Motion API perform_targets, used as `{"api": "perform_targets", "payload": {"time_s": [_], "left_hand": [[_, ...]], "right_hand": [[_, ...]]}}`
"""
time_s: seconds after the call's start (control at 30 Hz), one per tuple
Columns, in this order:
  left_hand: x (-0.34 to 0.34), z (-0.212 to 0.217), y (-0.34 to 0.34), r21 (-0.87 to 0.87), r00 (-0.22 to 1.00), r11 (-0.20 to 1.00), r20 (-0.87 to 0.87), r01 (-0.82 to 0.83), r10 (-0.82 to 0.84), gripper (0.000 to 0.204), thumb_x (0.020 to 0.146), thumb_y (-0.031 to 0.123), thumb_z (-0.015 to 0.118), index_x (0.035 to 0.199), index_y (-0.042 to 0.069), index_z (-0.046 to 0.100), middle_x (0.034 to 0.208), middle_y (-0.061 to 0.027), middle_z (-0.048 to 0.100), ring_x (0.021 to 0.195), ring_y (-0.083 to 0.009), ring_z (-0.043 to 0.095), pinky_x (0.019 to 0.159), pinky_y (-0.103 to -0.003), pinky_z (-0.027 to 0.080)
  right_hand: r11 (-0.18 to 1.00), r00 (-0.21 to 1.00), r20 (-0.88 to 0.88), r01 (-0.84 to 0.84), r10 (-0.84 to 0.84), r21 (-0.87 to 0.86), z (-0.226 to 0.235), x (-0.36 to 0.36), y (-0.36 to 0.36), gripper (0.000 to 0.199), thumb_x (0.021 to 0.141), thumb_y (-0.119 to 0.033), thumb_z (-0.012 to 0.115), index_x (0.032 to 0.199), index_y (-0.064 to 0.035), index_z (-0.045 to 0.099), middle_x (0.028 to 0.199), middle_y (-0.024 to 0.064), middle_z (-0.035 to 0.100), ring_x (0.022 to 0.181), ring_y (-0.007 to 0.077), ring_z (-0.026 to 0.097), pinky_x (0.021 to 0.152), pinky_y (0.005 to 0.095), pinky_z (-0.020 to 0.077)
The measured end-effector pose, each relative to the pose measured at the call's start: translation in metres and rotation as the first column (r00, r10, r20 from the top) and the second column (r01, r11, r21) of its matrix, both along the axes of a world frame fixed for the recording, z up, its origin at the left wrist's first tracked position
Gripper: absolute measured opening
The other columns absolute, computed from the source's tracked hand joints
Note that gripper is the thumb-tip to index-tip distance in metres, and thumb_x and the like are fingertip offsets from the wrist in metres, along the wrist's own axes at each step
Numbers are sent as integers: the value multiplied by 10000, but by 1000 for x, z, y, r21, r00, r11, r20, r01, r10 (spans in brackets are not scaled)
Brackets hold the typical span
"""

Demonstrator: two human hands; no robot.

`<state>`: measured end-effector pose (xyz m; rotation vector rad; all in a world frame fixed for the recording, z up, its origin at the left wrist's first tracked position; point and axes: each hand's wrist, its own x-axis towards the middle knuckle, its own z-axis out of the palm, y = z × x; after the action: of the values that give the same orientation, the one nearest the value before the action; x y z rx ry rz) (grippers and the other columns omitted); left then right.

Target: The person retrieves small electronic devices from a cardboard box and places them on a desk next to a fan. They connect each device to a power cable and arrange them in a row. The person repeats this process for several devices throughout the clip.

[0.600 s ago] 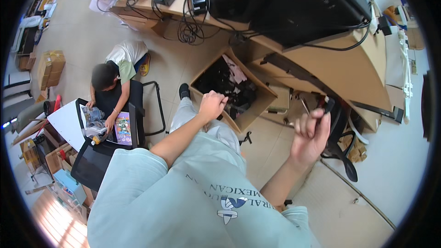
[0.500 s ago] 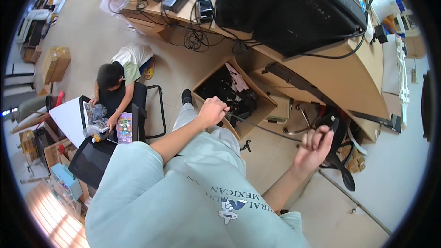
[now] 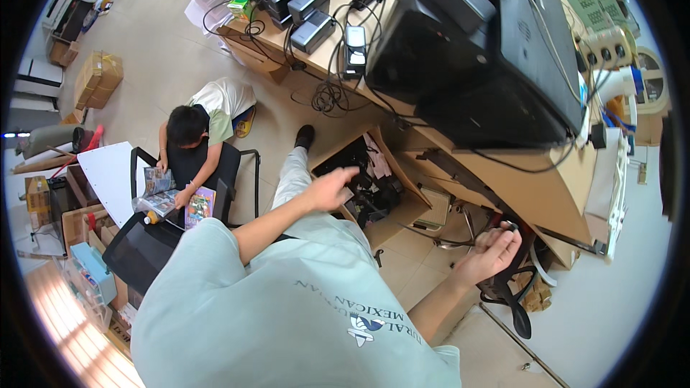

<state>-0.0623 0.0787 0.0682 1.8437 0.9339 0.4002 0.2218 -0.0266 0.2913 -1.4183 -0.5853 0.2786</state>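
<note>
My left hand [image 3: 332, 188] reaches over the near-left edge of a cardboard box [image 3: 402, 212], its fingers stretched out and nothing seen in them. Inside the box lie black cables and adapters [image 3: 392, 194] and a pinkish piece [image 3: 376, 158]. Off to the right, my right hand [image 3: 492, 253] is closed on a black cable; a small dark end [image 3: 511, 226] sticks out at its fingertips. From that hand the black cable [image 3: 431, 236] runs left toward the box, away from my left hand.
A wooden desk [image 3: 316, 65] carries a black monitor [image 3: 474, 65], several black devices [image 3: 313, 29] and hanging tangled cables [image 3: 328, 97]. To the left, a person [image 3: 205, 122] leans on a black chair [image 3: 144, 248] over a picture magazine [image 3: 159, 194]. Another black chair [image 3: 514, 302] stands at right.
My left hand has let go of the cable and straightened its fingers. The right hand keeps the cable, whose left part now hangs lower. The whole view has shifted, showing more of the desk top.
</note>
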Motion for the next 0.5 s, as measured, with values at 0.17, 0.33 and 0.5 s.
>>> {"api": "perform_targets", "payload": {"time_s": [0.17,0.33,0.5], "left_hand": [[13,66,175,-74,921,918,-9,-389,389,488,874,158,683,1330,68,534,1120,-160,582,960,-289,632,857,-381,531],[46,55,307,565,938,810,-167,-160,303,459,827,299,779,1206,79,642,1293,-142,533,1203,-370,498,977,-445,468],[39,43,370,468,999,883,-47,44,-24,245,853,262,730,932,31,716,1038,-162,653,1073,-365,565,931,-454,475]], "right_hand": [[904,971,-40,-234,236,-359,-30,-65,73,174,1044,-150,571,1162,-23,592,986,6,628,776,40,489,684,189,412],[793,918,-99,-384,385,-472,-17,-120,163,132,1020,-111,599,1084,4,609,874,-24,600,746,45,482,665,207,403],[729,915,-46,-348,400,-590,-5,-138,215,141,1010,-115,615,1080,7,616,881,-25,583,752,43,469,653,206,382]]}}
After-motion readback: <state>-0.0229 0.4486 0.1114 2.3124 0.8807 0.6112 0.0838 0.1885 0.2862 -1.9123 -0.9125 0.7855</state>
